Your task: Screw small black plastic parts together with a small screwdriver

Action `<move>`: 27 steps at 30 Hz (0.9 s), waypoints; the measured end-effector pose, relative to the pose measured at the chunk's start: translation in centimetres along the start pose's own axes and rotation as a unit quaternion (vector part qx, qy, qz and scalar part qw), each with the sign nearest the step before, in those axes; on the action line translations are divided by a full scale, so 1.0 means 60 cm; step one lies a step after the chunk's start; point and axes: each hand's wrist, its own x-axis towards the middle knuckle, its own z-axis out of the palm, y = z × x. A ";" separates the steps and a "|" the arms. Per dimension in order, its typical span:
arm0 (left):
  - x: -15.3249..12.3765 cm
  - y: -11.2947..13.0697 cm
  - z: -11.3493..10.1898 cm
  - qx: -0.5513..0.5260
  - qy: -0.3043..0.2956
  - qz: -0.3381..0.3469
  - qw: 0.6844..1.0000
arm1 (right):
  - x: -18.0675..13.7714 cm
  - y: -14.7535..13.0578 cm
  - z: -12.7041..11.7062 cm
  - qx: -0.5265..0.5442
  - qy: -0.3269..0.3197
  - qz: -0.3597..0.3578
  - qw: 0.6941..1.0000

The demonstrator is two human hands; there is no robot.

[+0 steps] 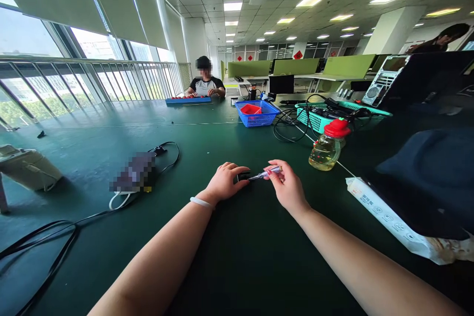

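We see a small black block lying on the dark green desk, right in the middle in front of the person. The left hand lies over it and presses it down with curled fingers. The left wrist wears a thin white band. A thin see-through screwdriver with a pink end touches the block with its tip. The right hand pinches this screwdriver between thumb and fingers.

Near the right hand stands a clear bottle of yellow liquid with a red cap. A white power strip lies further right, partly under a dark blue cloth bag. Behind the bottle sit a blue plastic basket and a green plastic basket full of black wires. To the left, black cables run across the desk. Far back, another person sits at the desk with hands on a long blue tray.
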 end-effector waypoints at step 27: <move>-0.001 0.002 0.025 0.016 -0.027 -0.055 0.998 | 0.044 0.056 -0.049 -0.056 0.272 0.134 0.951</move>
